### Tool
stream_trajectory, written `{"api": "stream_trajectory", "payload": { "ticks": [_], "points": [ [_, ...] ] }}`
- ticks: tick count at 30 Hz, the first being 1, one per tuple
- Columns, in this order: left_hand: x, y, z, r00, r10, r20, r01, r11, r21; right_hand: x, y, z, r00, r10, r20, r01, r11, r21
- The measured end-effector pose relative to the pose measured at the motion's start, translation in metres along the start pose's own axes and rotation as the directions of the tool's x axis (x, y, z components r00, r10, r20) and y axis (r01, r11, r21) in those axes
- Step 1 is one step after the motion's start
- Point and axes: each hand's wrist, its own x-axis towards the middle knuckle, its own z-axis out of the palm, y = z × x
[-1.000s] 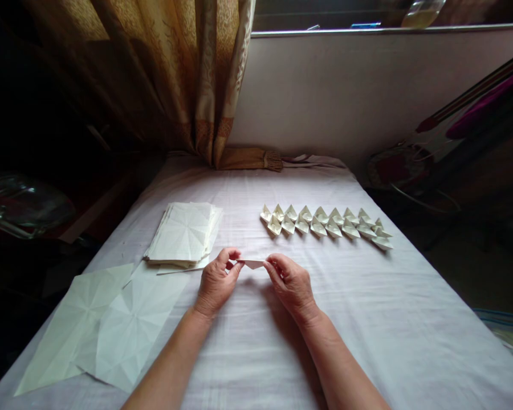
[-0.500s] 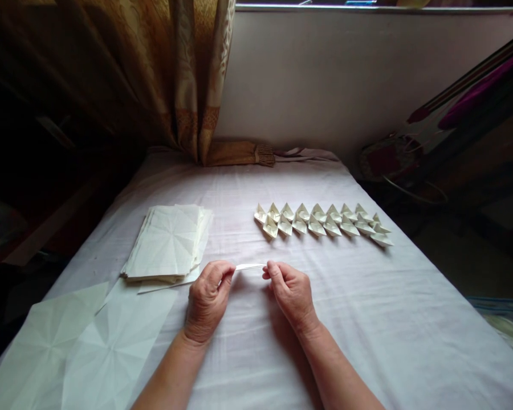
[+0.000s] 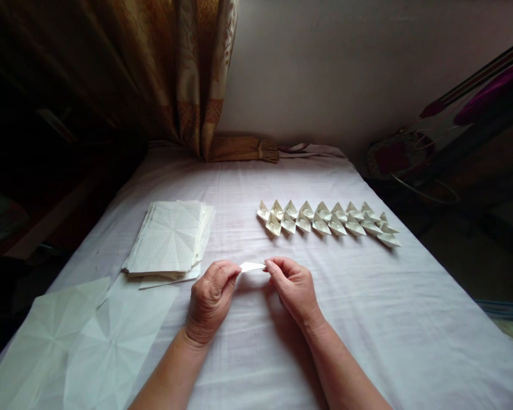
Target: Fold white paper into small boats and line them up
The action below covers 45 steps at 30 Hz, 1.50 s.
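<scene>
A small folded piece of white paper [image 3: 252,266] stretches between my two hands above the cloth-covered table. My left hand [image 3: 214,297] pinches its left end between thumb and fingers. At the other end, my right hand [image 3: 293,289] has thumb and forefinger closed on the tip. Beyond them to the right, several small folded paper boats [image 3: 322,218] stand in two close rows, their points upward. To the left lies a thick stack of creased paper sheets [image 3: 165,236], with edges slightly uneven.
Two loose creased sheets [image 3: 111,341] overlap at the front left. A pale cloth [image 3: 367,319] with slight wrinkles covers the table. At the back, a gold curtain [image 3: 192,85] hangs down onto the far edge, with a fringed tie [image 3: 267,150] beside it.
The folded paper has tilted, so more of its flat face shows between my fingers. My hands stay nearly in place, both still gripping it. The camera view has shifted slightly.
</scene>
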Motion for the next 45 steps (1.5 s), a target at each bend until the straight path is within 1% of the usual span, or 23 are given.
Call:
{"api": "stream_trajectory", "payload": {
  "ticks": [3,6,9,11,13,15,19,26,29,34,37,41,43,45],
  "points": [
    [-0.001,-0.002,0.002,0.997,-0.079,0.023,0.079,0.996,-0.027,0.002,0.001,-0.001,0.998,0.022,0.055,-0.027,0.996,0.082],
    [-0.001,-0.005,0.004,0.984,-0.175,0.015,0.175,0.983,-0.046,0.003,0.001,-0.002,0.994,0.023,0.102,-0.035,0.991,0.126],
    [0.001,-0.007,0.004,0.959,-0.284,0.009,0.284,0.956,-0.071,0.003,0.000,-0.002,0.994,0.015,0.107,-0.030,0.989,0.146],
    [0.002,-0.007,0.003,0.948,-0.319,0.010,0.318,0.944,-0.091,0.003,-0.001,-0.002,0.995,0.004,0.103,-0.019,0.989,0.144],
    [0.003,-0.007,0.002,0.952,-0.308,0.000,0.306,0.946,-0.104,0.003,-0.002,-0.002,0.995,-0.003,0.098,-0.011,0.991,0.137],
    [0.003,-0.006,0.001,0.962,-0.271,-0.011,0.269,0.957,-0.105,0.003,-0.002,-0.002,0.996,-0.006,0.094,-0.007,0.991,0.130],
    [0.003,-0.004,0.001,0.977,-0.214,0.011,0.214,0.972,-0.095,0.004,0.000,-0.003,0.996,-0.007,0.091,-0.004,0.993,0.121],
    [0.000,-0.007,0.005,0.977,-0.212,-0.015,0.211,0.975,-0.066,0.003,0.008,0.000,0.997,-0.039,0.067,0.035,0.998,0.056],
    [-0.001,-0.009,0.006,0.984,-0.178,-0.018,0.177,0.984,-0.025,0.003,0.009,0.002,0.997,-0.061,0.053,0.060,0.998,0.019],
    [-0.001,-0.009,0.007,0.997,-0.068,-0.028,0.070,0.994,0.086,0.001,0.010,0.003,0.995,-0.097,0.030,0.098,0.994,-0.045],
    [-0.002,-0.009,0.008,0.999,-0.041,-0.029,0.045,0.989,0.141,0.000,0.010,0.005,0.988,-0.153,0.007,0.153,0.983,-0.104],
    [-0.003,-0.010,0.009,0.998,-0.059,-0.025,0.063,0.986,0.157,-0.002,0.010,0.006,0.970,-0.242,-0.003,0.237,0.952,-0.194],
    [-0.003,-0.009,0.009,0.997,-0.081,-0.021,0.083,0.983,0.166,-0.004,0.009,0.008,0.950,-0.312,-0.007,0.301,0.921,-0.249],
    [-0.003,-0.006,0.009,0.994,-0.110,-0.004,0.109,0.975,0.196,-0.005,0.009,0.009,0.919,-0.395,-0.005,0.374,0.873,-0.313]
  ]
}}
